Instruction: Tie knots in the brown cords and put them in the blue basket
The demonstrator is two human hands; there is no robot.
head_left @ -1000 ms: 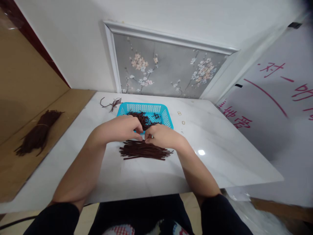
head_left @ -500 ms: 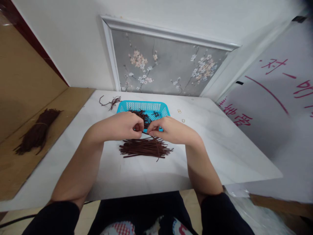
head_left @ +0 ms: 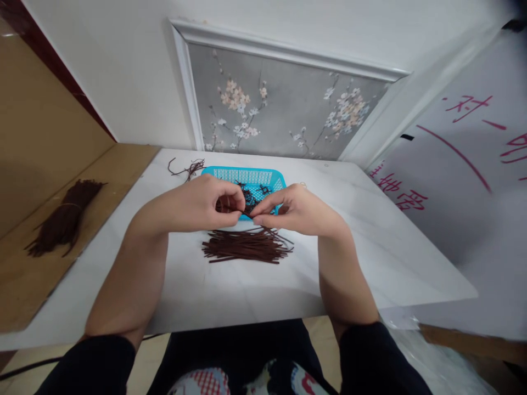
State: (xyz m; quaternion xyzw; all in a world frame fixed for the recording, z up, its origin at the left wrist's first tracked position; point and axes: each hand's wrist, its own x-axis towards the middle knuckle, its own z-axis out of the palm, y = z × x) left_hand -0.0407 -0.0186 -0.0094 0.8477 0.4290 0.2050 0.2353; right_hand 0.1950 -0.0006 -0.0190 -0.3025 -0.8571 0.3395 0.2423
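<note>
My left hand (head_left: 206,204) and my right hand (head_left: 293,209) meet above the white table (head_left: 370,258), fingertips pinched together on a dark brown strip (head_left: 247,211) between them. Just below lies a loose pile of dark brown strips (head_left: 245,248), laid roughly side by side. Right behind my hands stands a blue plastic basket (head_left: 247,176) holding several tangled or knotted brown strips, partly hidden by my fingers.
A few stray brown strips (head_left: 187,167) lie at the table's far left. A tied bundle of brown strips (head_left: 63,218) rests on the wooden surface to the left. A floral wall panel (head_left: 284,118) stands behind; a white board with red writing (head_left: 461,164) is at right.
Both hands have risen from the pile toward the basket, carrying a strip up with them. The pile's right end strips have shifted slightly.
</note>
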